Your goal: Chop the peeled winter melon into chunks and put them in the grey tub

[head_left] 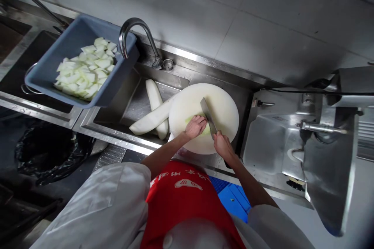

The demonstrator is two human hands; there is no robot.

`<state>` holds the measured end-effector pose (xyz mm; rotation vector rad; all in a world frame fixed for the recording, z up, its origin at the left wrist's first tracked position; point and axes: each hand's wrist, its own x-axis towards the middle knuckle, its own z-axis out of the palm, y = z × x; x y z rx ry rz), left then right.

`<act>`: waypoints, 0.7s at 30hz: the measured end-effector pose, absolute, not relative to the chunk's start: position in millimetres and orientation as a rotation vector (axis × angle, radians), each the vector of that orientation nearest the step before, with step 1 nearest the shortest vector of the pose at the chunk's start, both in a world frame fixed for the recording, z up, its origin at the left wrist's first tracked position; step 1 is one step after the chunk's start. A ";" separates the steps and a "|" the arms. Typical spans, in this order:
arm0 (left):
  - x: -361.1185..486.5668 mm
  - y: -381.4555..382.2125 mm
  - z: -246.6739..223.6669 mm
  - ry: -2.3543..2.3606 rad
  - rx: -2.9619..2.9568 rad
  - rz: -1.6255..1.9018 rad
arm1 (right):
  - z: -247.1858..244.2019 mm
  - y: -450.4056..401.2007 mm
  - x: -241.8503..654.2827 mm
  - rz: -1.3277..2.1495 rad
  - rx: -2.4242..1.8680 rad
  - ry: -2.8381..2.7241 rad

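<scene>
On a white cutting board [223, 105], a left hand [195, 127] curled over pale vegetable [206, 130] risks a cut should the cleaver [208, 113] gripped in the right hand [223, 144] slip.

Cool, fairly dim light reaches my workspace, brightest on the round white cutting board [223, 111] at centre. Glare streaks the steel sink rim [117, 139] and chrome faucet [149, 39]. Shadow swallows the black trash bag [58, 173], lower left. Wide-angle distortion slants the edges; my red apron [178, 206] blurs towards the bottom.
</scene>
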<state>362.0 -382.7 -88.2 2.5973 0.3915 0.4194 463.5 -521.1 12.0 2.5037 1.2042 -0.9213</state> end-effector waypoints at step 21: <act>358.1 -378.6 -80.5 0.418 2.524 0.300 | -10.5 -507.5 455.2 -0.918 2.540 1.215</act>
